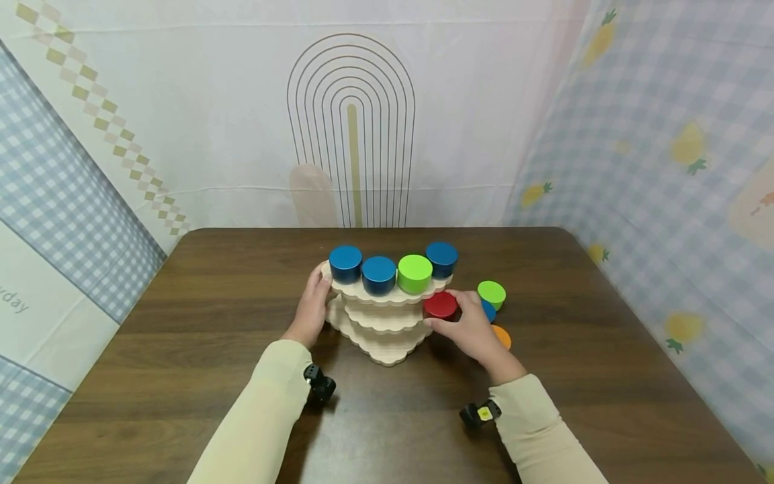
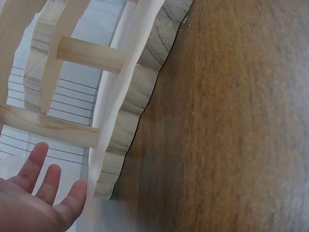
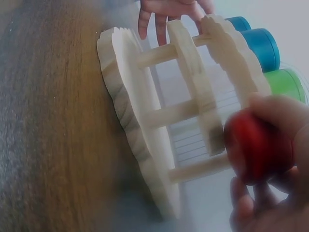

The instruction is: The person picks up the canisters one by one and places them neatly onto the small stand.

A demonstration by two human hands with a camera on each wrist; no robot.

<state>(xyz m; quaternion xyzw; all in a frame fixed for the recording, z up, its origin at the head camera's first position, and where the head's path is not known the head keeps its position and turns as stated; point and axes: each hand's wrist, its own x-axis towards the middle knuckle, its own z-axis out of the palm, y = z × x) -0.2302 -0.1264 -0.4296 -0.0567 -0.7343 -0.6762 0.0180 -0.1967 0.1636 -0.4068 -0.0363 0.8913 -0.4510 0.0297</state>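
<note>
At the right edge of the three-tier wooden stand point(image 1: 382, 321), your right hand point(image 1: 471, 329) pinches the red cylinder point(image 1: 439, 304), fingers curled round it, level with the middle shelf and just under the top shelf's rim. The open slot lies to the left of that hand, so the puck's flat faces stay level going in. Your left hand point(image 1: 311, 306) is flat against the stand's far side, fingers straight. Up top sit three blue cylinders point(image 1: 345, 263) and one green cylinder point(image 1: 414, 273).
</note>
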